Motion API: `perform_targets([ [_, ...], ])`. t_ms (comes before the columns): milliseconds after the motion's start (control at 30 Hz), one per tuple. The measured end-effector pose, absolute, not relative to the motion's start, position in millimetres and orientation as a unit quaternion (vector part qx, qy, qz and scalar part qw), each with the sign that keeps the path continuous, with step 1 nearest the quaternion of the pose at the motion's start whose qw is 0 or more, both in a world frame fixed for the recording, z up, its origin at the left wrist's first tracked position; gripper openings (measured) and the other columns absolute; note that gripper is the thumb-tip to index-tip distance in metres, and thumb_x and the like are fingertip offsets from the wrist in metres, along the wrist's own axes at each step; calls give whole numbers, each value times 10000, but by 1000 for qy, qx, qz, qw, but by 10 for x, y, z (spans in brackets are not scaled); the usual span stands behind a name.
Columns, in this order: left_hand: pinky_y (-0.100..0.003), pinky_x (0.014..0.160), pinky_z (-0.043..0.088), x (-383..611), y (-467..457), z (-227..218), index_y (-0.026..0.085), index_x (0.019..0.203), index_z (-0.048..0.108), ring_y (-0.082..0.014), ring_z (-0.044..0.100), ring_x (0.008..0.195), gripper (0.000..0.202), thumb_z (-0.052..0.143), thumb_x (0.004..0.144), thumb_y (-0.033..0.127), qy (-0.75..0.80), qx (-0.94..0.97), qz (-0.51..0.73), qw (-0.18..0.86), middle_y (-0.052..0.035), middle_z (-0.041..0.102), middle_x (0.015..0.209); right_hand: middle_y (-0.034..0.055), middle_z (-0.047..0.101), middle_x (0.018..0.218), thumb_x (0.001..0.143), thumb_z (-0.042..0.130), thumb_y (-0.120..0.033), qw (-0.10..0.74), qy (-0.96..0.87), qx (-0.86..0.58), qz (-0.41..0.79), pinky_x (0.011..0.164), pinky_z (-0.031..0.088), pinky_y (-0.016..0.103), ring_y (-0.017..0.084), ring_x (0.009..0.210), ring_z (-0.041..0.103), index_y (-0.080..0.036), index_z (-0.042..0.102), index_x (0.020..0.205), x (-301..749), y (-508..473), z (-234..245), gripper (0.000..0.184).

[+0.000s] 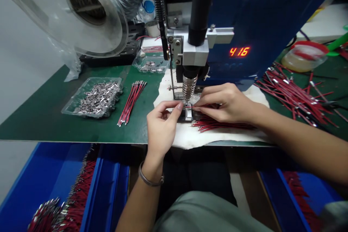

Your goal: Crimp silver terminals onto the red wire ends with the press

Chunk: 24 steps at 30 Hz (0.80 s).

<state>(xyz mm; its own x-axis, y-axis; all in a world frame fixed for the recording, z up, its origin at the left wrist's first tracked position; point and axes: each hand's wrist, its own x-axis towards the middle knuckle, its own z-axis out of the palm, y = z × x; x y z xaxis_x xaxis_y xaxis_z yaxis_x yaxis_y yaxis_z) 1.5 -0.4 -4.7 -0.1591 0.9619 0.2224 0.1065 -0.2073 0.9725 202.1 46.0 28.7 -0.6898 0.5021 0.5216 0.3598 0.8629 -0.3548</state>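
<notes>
My left hand (162, 123) pinches a small part I cannot make out at the metal fixture (187, 114) under the machine's spring-wrapped tip (189, 87). From the right, my right hand (225, 102) pinches a thin red wire (202, 108) and holds its end at the same fixture. A loose bunch of red wires (217, 123) lies on the white cloth (190, 137) under my right hand. Both hands' fingertips nearly meet at the fixture.
A clear tray of small metal terminals (95, 97) and a bundle of red wires (132, 102) lie left on the green mat (40, 116). More red wires (296, 98) are piled right. Blue bins (54, 181) with finished wires sit below. The blue machine (261, 25) reads 416.
</notes>
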Motion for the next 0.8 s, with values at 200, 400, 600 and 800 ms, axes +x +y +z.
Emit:
perform_targets([
  [200,-227,653,487,26,1,-43,177,881,750,-135,638,745,185,728,810,346,501,527,572,380,-47,736,862,40,660,743,910,618,-246,306,-913,-253,94,562,405,235,105,616,575,-145,737,857,2024,465,265,164],
  [400,-227,656,489,32,11,-42,187,874,751,-131,638,727,171,734,807,344,503,530,565,382,-43,733,851,39,685,783,910,619,-230,320,-912,-244,84,580,420,233,106,632,592,-157,731,936,2016,467,250,136],
  [600,-223,617,481,45,12,-46,180,900,746,-126,628,692,187,734,806,341,507,529,563,382,-49,729,867,59,694,824,916,605,-236,305,-913,-258,79,609,448,250,130,684,628,-153,735,956,2024,465,238,160],
  [800,-214,611,470,51,14,-44,176,888,737,-128,628,716,177,747,794,326,501,520,575,384,-49,722,857,58,715,933,901,609,-215,302,-910,-273,85,658,469,267,155,768,658,-179,720,1010,1998,447,258,160],
])
